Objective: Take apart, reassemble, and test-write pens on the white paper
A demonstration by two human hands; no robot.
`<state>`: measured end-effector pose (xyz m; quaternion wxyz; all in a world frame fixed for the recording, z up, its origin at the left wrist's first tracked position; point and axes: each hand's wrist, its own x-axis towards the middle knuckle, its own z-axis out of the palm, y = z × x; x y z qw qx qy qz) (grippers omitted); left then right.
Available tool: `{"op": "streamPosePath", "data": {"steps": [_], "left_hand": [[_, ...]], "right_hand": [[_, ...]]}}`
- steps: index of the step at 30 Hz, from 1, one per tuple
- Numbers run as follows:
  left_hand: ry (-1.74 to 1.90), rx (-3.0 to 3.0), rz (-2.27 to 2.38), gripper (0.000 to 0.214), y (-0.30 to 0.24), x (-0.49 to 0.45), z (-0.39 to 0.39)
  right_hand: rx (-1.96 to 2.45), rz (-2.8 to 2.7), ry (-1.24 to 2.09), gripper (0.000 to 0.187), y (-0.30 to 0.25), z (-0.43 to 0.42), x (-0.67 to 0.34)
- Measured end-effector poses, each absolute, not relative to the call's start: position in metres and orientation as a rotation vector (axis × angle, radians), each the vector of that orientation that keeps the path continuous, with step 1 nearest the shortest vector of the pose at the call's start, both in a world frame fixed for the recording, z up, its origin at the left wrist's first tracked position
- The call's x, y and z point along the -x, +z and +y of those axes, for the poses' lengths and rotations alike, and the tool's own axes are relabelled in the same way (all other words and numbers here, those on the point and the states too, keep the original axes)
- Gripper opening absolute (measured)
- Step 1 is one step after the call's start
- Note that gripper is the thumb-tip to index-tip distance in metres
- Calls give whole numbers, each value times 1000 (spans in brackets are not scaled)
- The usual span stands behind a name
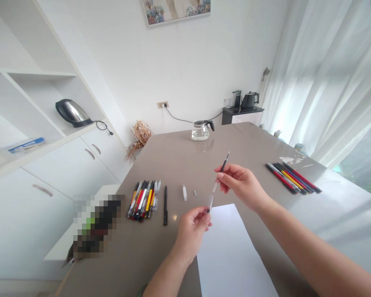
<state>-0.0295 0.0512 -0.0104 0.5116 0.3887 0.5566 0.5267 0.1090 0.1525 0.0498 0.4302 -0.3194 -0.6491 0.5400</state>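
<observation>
My right hand (239,183) pinches a thin pen refill (223,167) that points up and away, its lower clear end hanging below the fingers. My left hand (193,229) is closed on a small clear pen part (210,202), held just under the refill's lower end. Both hands hover above the grey table (179,152), over the top edge of a white sheet of paper (231,251). A clear pen piece (184,192) and a tiny spring (195,192) lie on the table beyond my left hand.
A bundle of mixed pens (144,200) lies at the left with a single black pen (165,205) beside it. Another row of pens (292,178) lies at the right. A glass jug (201,130) stands at the table's far edge. Shelves with a kettle (72,112) line the left wall.
</observation>
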Motion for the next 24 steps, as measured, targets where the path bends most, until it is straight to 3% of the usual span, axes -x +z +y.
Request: {"op": "streamPosePath", "data": {"steps": [14, 24], "left_hand": [[1303, -933, 1357, 34, -10, 30, 52], [1320, -987, 1324, 32, -11, 32, 52]], "right_hand": [[827, -1875, 1329, 13, 47, 148, -106], [921, -1894, 1264, 28, 51, 147, -107]]}}
